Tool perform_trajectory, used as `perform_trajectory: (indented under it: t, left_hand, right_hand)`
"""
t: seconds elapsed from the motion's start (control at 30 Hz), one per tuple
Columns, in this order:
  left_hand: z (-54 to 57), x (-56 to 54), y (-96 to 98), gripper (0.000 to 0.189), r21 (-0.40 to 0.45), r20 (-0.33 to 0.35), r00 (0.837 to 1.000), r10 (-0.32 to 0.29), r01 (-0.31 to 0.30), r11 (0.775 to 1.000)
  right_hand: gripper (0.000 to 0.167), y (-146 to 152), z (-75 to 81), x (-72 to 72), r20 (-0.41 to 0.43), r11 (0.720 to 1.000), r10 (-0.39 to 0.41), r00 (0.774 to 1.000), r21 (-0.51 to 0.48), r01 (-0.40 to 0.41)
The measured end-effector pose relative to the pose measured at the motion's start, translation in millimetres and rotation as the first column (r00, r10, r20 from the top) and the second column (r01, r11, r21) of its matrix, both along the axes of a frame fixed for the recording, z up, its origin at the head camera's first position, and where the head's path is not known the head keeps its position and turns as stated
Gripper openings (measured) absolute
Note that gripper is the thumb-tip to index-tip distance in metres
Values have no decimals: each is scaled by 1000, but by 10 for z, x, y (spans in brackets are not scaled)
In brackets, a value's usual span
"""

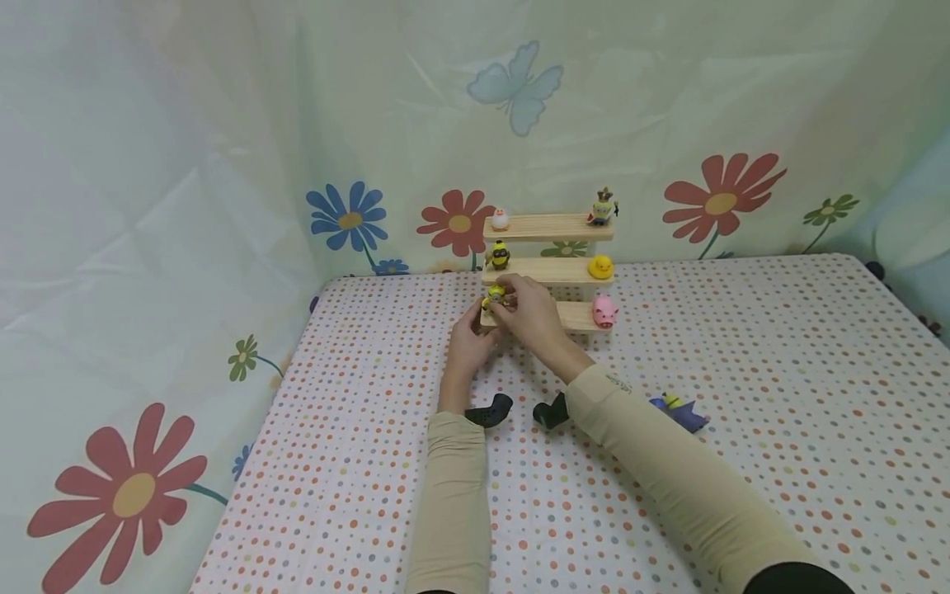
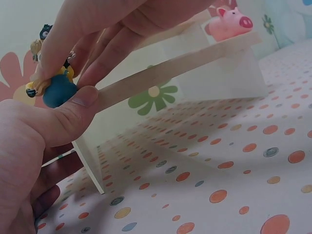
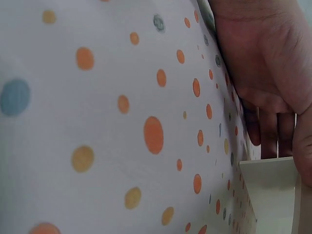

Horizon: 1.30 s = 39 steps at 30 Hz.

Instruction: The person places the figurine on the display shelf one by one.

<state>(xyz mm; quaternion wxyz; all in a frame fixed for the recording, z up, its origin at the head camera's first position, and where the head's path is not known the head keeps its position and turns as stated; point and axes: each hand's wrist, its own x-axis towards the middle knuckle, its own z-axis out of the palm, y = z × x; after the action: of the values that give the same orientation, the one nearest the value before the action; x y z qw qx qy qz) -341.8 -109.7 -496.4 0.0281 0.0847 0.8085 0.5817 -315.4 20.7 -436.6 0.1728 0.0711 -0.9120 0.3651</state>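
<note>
Fingertips of my right hand [image 1: 530, 313] pinch a yellow Minion figurine [image 1: 496, 294] at the left end of the lowest tier of a wooden three-tier display shelf [image 1: 545, 269]. In the left wrist view the figurine's round blue lower part [image 2: 60, 90] shows beneath those fingers. My left hand [image 1: 469, 345] grips that same shelf end. Its thumb [image 2: 84, 97] lies along the front of the plank, beside the figurine, and its fingers are behind the white side panel [image 2: 88, 165]. A pink pig figurine [image 1: 604, 311] sits at the plank's other end.
The middle tier holds another Minion figurine [image 1: 500, 255] and a yellow duck [image 1: 600, 266]. On top are a small white figure [image 1: 500, 219] and a crowned figurine [image 1: 603, 208]. A purple-and-yellow figure [image 1: 683, 412] lies on the dotted tablecloth [image 1: 356, 462], beside the right sleeve. A patterned curtain hangs behind.
</note>
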Motion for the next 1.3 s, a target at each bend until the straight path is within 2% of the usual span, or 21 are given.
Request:
perform_trajectory:
  t: [0.43, 0.7, 0.93, 1.17, 1.3]
  left_hand:
    - [-8, 51, 28, 76, 16, 7, 1000, -6, 5, 1000]
    - [-67, 57, 42, 78, 35, -61, 998, -34, 36, 999]
    - [-65, 81, 71, 83, 44, -41, 999, -32, 34, 998]
    - [-29, 40, 37, 81, 33, -31, 999, -32, 33, 999]
    - [-11, 17, -11, 84, 43, -38, 999, -31, 32, 999]
  right_hand:
    - [46, 48, 40, 71, 55, 1000, 8, 998, 20, -9]
    - [45, 76, 27, 86, 40, 999, -13, 999, 43, 11]
    - [49, 117, 19, 108, 62, 998, -29, 998, 52, 26]
    - [54, 176, 97, 208, 30, 997, -23, 999, 75, 21]
    - [54, 203, 142, 287, 46, 998, -26, 999, 64, 23]
